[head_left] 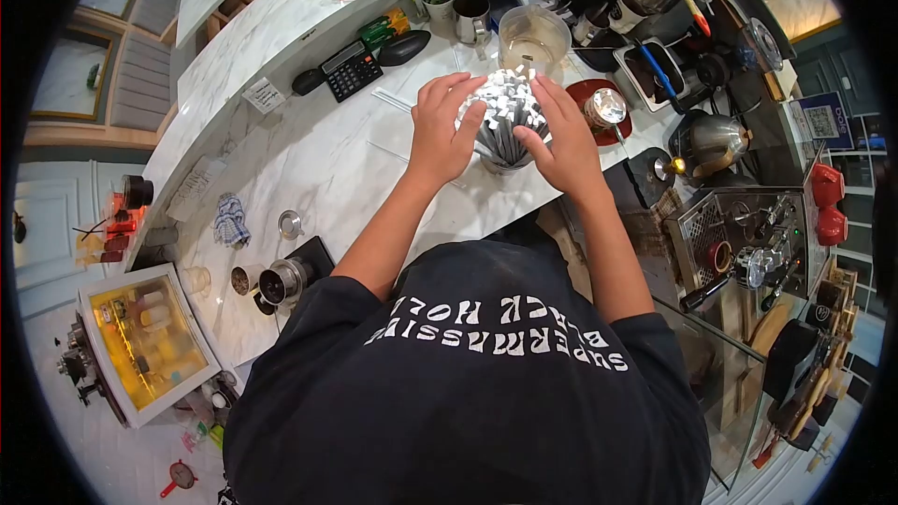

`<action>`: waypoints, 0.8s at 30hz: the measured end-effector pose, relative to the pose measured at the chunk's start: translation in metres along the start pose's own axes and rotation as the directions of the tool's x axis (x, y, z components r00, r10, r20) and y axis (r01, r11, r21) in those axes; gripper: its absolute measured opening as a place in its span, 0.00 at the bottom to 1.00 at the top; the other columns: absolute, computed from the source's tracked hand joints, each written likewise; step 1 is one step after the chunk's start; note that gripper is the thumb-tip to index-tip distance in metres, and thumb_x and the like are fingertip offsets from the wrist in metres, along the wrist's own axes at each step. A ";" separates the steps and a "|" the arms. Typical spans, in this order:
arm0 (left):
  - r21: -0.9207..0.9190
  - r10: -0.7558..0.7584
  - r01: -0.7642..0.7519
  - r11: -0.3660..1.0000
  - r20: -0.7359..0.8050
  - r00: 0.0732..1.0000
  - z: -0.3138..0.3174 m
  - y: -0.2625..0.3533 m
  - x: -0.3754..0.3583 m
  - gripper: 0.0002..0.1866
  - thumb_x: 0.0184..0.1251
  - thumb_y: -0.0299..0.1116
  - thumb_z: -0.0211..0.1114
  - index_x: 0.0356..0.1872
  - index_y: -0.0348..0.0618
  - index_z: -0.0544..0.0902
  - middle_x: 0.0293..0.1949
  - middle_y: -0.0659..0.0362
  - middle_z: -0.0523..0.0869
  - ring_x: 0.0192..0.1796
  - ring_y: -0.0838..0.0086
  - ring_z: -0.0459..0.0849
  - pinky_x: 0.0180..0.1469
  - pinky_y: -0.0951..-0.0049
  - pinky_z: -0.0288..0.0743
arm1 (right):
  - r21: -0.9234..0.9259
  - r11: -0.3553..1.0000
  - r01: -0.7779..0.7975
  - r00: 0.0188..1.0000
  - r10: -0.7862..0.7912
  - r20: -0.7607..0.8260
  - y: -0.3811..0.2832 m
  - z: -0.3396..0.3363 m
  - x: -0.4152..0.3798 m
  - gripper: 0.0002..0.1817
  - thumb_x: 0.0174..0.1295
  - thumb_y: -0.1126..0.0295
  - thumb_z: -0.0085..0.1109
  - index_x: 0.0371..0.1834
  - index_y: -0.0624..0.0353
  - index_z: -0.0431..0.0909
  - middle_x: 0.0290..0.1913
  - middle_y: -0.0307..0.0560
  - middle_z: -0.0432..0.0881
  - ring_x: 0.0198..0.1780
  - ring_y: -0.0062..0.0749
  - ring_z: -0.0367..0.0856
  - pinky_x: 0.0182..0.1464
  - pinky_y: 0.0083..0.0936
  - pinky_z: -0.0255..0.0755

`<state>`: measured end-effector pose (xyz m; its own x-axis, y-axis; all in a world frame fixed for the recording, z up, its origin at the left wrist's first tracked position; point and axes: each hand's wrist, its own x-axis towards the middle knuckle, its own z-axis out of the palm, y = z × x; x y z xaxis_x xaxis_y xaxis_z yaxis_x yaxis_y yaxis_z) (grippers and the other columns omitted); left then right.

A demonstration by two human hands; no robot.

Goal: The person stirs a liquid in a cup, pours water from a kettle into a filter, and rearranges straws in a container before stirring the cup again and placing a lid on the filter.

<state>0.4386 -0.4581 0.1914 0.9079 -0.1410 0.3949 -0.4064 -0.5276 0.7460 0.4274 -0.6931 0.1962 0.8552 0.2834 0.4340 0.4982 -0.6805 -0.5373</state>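
A thick bunch of dark straws with white ends (510, 98) stands upright and fanned out in a round holder (503, 167), which is mostly hidden beneath them. My left hand (447, 126) is cupped at the left side of the bunch, thumb and fingers apart. On the opposite side, my right hand (564, 136) curves around the straws with its fingers stretched and its thumb toward them. Both palms face inward, at or very near the straws; exact contact is hard to make out. Just behind stands a clear plastic tub (534, 36).
A calculator (352, 70) and a blue-checked cloth (230, 220) lie on the marble counter (318, 159). Right of the straws is a red tray (589, 92) holding a metal-topped vessel. Farther right are a kettle (713, 140) and an espresso machine (748, 243). Metal cups (283, 281) stand at lower left.
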 end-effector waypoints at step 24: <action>0.151 -0.376 0.359 0.921 0.099 0.921 0.014 0.014 0.049 0.42 0.61 0.67 0.77 0.70 0.52 0.84 0.69 0.47 0.83 0.75 0.52 0.78 0.74 0.47 0.71 | 0.032 0.999 0.004 0.974 0.003 -0.227 -0.011 0.005 -0.048 0.34 0.63 0.59 0.78 0.74 0.49 0.81 0.83 0.57 0.70 0.81 0.63 0.68 0.79 0.54 0.65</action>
<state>0.4786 -0.4841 0.2137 0.9994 -0.0147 0.0306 -0.0327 -0.6634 0.7475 0.3820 -0.6963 0.1779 0.8021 0.1203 0.5850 0.5059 -0.6575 -0.5584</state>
